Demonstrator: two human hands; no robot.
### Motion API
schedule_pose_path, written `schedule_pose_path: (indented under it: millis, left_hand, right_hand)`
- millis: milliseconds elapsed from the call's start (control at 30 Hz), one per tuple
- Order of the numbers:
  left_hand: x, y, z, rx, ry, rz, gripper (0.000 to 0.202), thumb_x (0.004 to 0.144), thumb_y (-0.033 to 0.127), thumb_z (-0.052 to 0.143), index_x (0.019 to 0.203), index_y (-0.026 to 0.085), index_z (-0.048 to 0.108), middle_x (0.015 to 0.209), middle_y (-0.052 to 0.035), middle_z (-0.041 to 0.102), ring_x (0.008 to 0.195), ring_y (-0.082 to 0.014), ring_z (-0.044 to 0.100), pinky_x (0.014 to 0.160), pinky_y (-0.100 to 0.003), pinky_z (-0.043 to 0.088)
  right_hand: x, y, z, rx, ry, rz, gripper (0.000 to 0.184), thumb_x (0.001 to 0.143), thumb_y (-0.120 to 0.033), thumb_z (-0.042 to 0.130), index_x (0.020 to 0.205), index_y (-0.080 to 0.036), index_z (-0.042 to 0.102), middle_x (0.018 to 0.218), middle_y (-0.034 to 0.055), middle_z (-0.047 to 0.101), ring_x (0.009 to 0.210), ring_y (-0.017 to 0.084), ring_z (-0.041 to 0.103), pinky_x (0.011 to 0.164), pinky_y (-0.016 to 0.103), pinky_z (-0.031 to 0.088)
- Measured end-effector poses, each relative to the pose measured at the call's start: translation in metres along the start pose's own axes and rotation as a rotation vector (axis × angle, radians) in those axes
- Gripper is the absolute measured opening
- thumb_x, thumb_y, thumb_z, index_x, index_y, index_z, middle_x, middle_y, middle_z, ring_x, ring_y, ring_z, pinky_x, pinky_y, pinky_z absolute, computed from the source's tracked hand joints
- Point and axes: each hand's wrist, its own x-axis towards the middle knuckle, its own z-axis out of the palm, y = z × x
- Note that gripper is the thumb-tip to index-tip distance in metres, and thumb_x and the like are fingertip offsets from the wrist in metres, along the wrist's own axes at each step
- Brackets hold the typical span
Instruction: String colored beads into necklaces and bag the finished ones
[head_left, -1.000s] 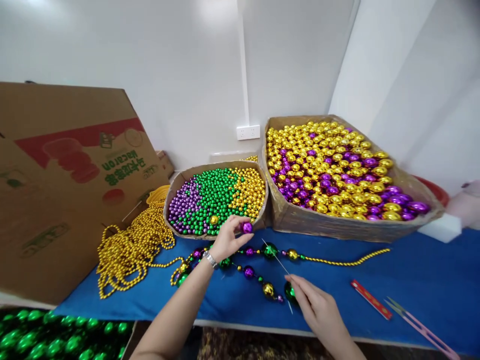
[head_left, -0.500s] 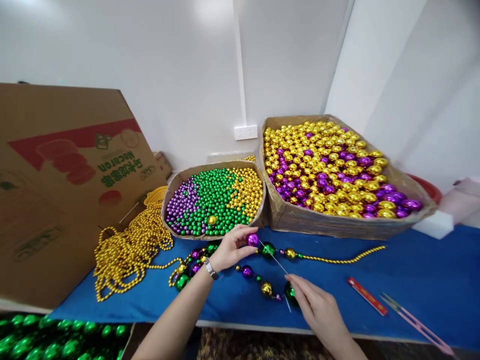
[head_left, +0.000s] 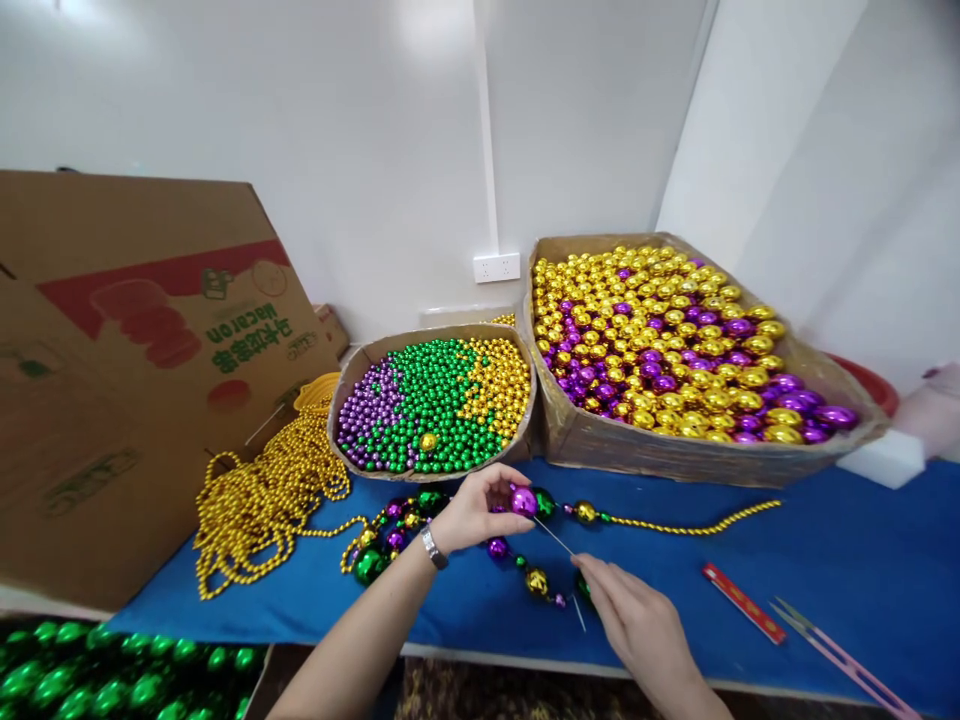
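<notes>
My left hand point(head_left: 478, 508) pinches a purple bead point(head_left: 523, 500) between thumb and fingertips, just above the blue cloth. The bead sits at the upper tip of a thin needle point(head_left: 555, 541). My right hand point(head_left: 637, 620) holds the needle's lower end with closed fingers, near the table's front edge. A partly strung bead strand point(head_left: 537, 581) of green, purple and gold balls lies under both hands, and its gold chain point(head_left: 675, 525) trails off to the right.
A small box of little purple, green and gold beads point(head_left: 431, 400) and a large box of gold and purple balls point(head_left: 667, 345) stand behind. A gold chain pile point(head_left: 262, 500), cardboard point(head_left: 112, 380), a red ruler point(head_left: 744, 602), snips point(head_left: 840, 655) and green balls point(head_left: 112, 675) surround them.
My left hand has carried the purple bead from the small box's front edge down and right to the needle tip. My right hand has stayed almost still.
</notes>
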Motion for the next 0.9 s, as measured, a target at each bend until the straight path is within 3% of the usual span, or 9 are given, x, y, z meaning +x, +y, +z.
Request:
schedule_pose_path:
  millis: [133,300,467,633,767,900]
  left_hand:
    - [0.001,-0.01,0.009,-0.21,0.058,-0.061,0.048,0.056,0.027,0.082,0.095,0.016,0.057,0.079,0.0001,0.06,0.068,-0.0098,0.055,0.065,-0.023,0.044]
    - [0.0,-0.011,0.015,-0.213,0.113,-0.082,0.048,0.057,0.026,0.082,0.096,0.015,0.055,0.075,0.0012,0.059,0.066,-0.0097,0.054,0.064,-0.023,0.043]
    - [-0.001,-0.012,0.019,-0.297,0.177,-0.092,0.046,0.057,0.024,0.082,0.094,0.015,0.056,0.076,0.001,0.06,0.066,-0.0089,0.054,0.062,-0.021,0.043]
    - [-0.004,-0.011,0.018,-0.29,0.165,-0.119,0.048,0.056,0.023,0.083,0.095,0.014,0.056,0.075,0.0011,0.059,0.065,-0.0083,0.053,0.061,-0.021,0.043]
    - [-0.005,-0.011,0.015,-0.336,0.152,-0.128,0.047,0.056,0.023,0.083,0.094,0.013,0.056,0.076,0.0009,0.059,0.065,-0.0083,0.053,0.062,-0.022,0.044]
    - [-0.007,-0.013,0.018,-0.271,0.145,-0.1,0.047,0.056,0.021,0.082,0.095,0.014,0.055,0.074,0.0019,0.058,0.065,-0.0075,0.052,0.062,-0.02,0.043]
  right_hand:
    - [-0.003,0.0,0.002,-0.023,-0.006,-0.009,0.034,0.094,-0.025,0.034,0.104,-0.021,0.066,0.095,0.0037,0.073,0.082,0.018,0.07,0.072,0.027,0.057]
    - [-0.004,-0.001,0.002,-0.094,0.0,0.005,0.036,0.094,-0.025,0.033,0.104,-0.02,0.067,0.091,0.0048,0.073,0.077,0.018,0.071,0.065,0.025,0.057]
    - [-0.001,-0.004,0.003,0.047,-0.023,0.017,0.036,0.094,-0.025,0.033,0.103,-0.02,0.067,0.096,0.0045,0.073,0.083,0.017,0.07,0.073,0.026,0.058]
    - [0.0,-0.007,0.002,0.151,0.003,0.062,0.034,0.093,-0.027,0.036,0.103,-0.021,0.067,0.096,0.0044,0.073,0.084,0.018,0.07,0.073,0.027,0.058]
    - [0.001,-0.01,-0.001,0.263,-0.075,0.097,0.032,0.094,-0.027,0.036,0.101,-0.021,0.066,0.097,0.0045,0.073,0.086,0.016,0.07,0.073,0.022,0.057]
    - [0.001,-0.01,0.002,0.166,-0.012,0.067,0.034,0.093,-0.028,0.036,0.101,-0.02,0.068,0.094,0.0059,0.073,0.082,0.019,0.07,0.071,0.026,0.058]
